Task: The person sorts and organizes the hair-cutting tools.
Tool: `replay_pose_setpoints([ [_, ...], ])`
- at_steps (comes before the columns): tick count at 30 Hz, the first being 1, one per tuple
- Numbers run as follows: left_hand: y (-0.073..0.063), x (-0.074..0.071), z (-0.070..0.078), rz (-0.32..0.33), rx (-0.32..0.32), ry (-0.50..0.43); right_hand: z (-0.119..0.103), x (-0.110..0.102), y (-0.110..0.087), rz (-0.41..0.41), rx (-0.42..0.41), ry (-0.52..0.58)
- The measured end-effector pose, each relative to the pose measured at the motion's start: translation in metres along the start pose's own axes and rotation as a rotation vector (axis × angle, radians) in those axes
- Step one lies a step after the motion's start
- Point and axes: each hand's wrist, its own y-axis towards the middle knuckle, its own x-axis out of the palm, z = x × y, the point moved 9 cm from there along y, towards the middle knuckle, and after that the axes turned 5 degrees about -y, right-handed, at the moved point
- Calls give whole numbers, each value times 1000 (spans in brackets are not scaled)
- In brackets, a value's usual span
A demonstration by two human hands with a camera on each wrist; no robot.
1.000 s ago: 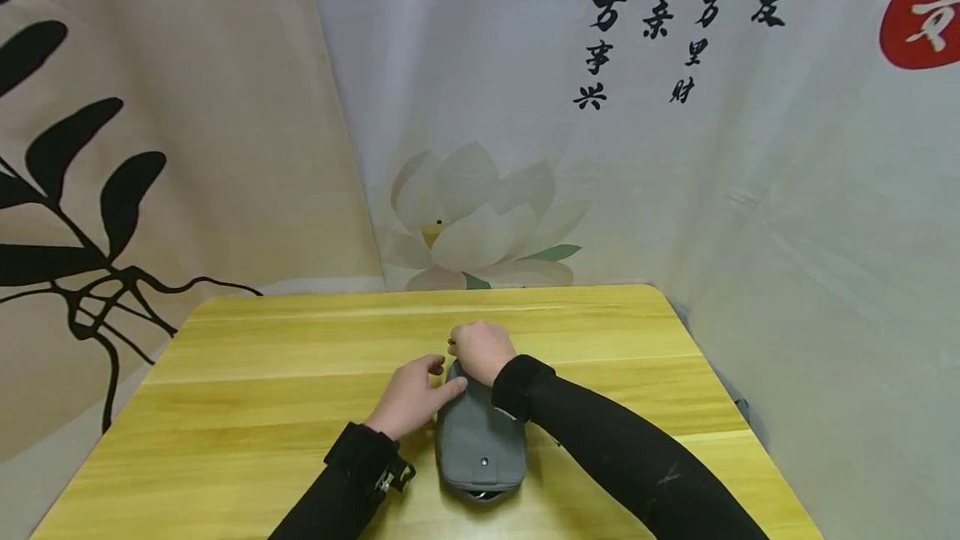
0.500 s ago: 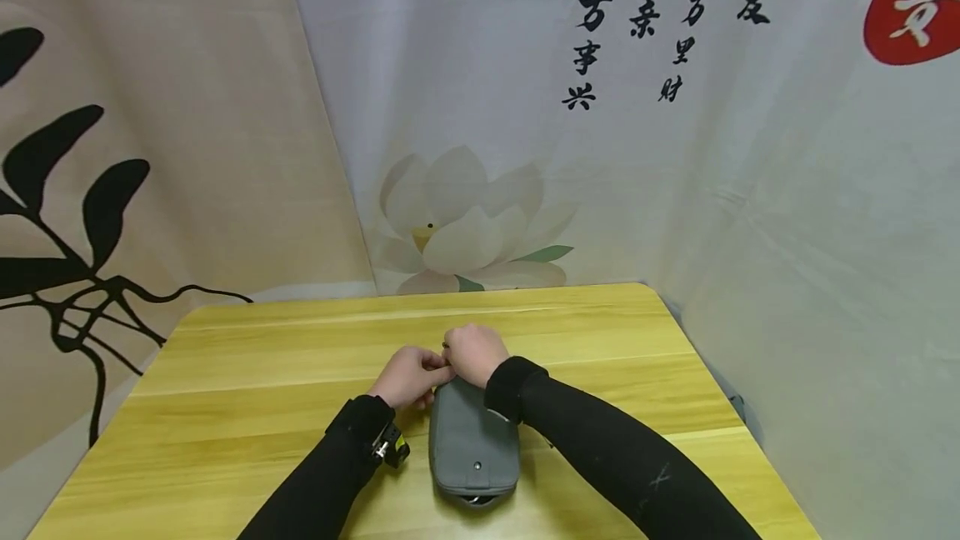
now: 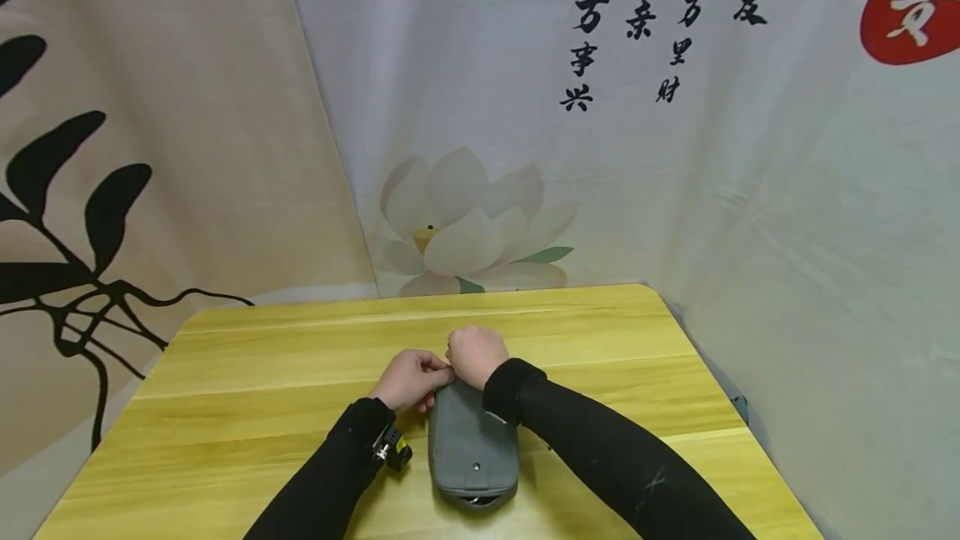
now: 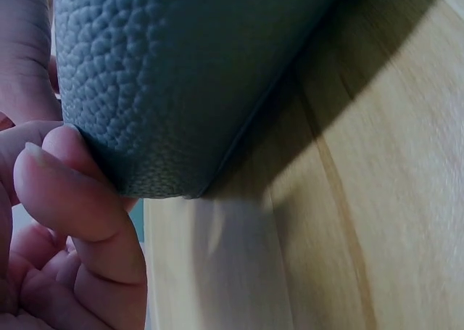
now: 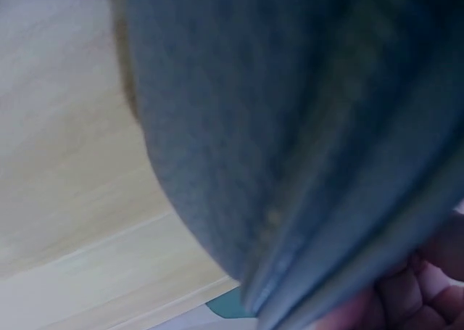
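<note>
A grey pebbled-leather pouch with a small metal stud lies on the table, its long side pointing away from me. At its far left corner my left hand pinches the edge between thumb and fingers. The left wrist view shows those fingertips against the leather. My right hand is bent over the far end with its fingers curled; the head view hides its fingertips. In the right wrist view, its fingers grip the end of the pouch beside layered edges, in blur.
The pouch lies on a yellow wood-grain table with rounded far corners. Behind it hangs a printed cloth backdrop with a lotus, writing and dark leaves. A black device is strapped at the left wrist.
Over the last second my left hand has moved forward to the pouch's far corner, its thumb and fingers closing on the edge. The right hand stays at the far end. The head view has shifted slightly.
</note>
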Motion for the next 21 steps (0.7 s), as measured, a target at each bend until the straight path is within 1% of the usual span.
replay_pose_setpoints([
  [6,-1,0,2,28,-16,2,6,0,-2,2,51,11],
  [13,-2,2,1,37,-25,-20,16,-2,-8,-4,125,25],
  [18,-3,0,-3,29,-27,-55,35,-3,-13,-5,161,25],
  [21,-4,-3,-6,24,-29,-73,51,0,-18,-33,186,72],
])
